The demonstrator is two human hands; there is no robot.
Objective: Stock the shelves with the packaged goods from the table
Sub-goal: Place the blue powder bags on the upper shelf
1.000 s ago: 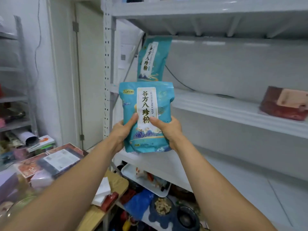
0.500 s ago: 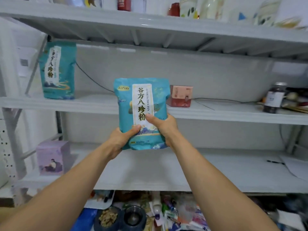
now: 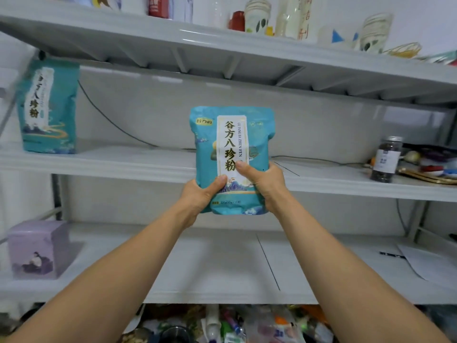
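- The person has turned away from the bench, which no longer shows, and now faces the middle of the shelves square on.
- The teal pouch (image 3: 232,157) has come up since a moment ago. It now sits in front of the middle shelf (image 3: 123,164), its bottom edge below the shelf's front lip, and is upright with the label facing the person.
- The left hand (image 3: 200,194) grips the pouch's lower left corner, thumb across the front. The right hand (image 3: 265,184) grips the lower right side, thumb pressed on the white label. The grip looks the same as before.
- The pouch is held in the air and, as far as I can tell, does not yet rest on any board.
- A matching pouch (image 3: 48,107) stands at the far left of that shelf, well apart from this one, and a dark jar (image 3: 387,158) stands towards the right.
- The small red box seen beside the pouch a moment ago does not show now, and may be behind it.
- My guess is that the carrying is done and the placing is about to start, with the open stretch of middle shelf the likely spot.
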